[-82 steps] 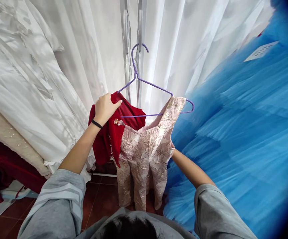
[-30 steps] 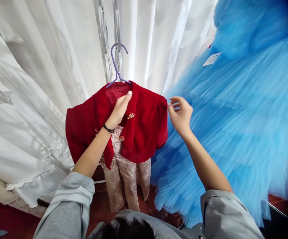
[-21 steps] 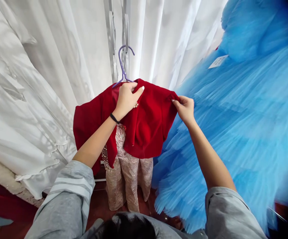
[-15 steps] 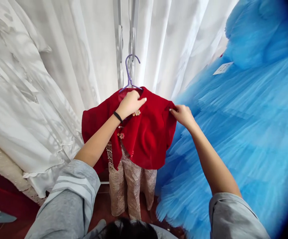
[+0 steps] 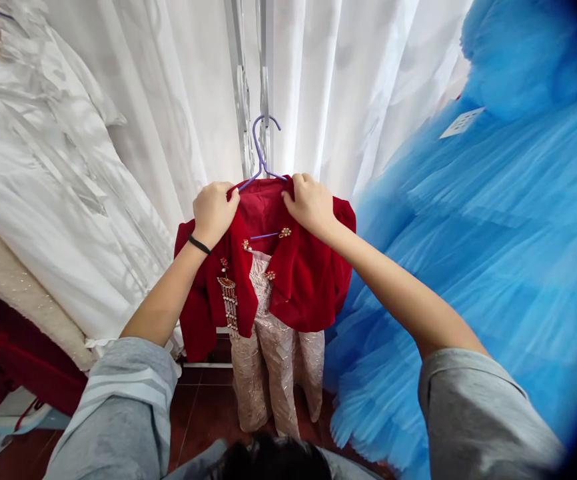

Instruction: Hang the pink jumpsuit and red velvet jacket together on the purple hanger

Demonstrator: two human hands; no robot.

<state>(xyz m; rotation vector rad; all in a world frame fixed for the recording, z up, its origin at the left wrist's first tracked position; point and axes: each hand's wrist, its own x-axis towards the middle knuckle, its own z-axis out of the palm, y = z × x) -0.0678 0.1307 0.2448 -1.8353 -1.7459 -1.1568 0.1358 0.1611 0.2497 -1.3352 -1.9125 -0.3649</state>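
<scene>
A short red jacket [image 5: 313, 280] with jewelled clasps and a beaded tassel [image 5: 228, 303] hangs on a purple hanger [image 5: 260, 157]. Its front falls open, showing the red lining and the hanger's lower bar. My left hand [image 5: 214, 212] grips the jacket at the left side of the collar, thumb toward the neckline. On the right side of the collar, my right hand [image 5: 311, 205] is closed over the cloth, its thumb inside the neckline. Beneath the jacket hangs a pale pink shimmering garment [image 5: 274, 360] with long folds reaching near the floor.
A metal rack [image 5: 242, 100] holds the hanger in front of white curtains [image 5: 313, 87]. Full blue tulle gowns [image 5: 493, 253] crowd the right side. White dresses [image 5: 43, 220] hang at left, with dark red cloth [image 5: 18, 360] below them. The floor [image 5: 198, 413] is reddish tile.
My right hand has moved from the jacket's right shoulder edge up to the collar. My left hand has shifted left from the neckline's middle to the collar's left side. The jacket front now hangs wider apart.
</scene>
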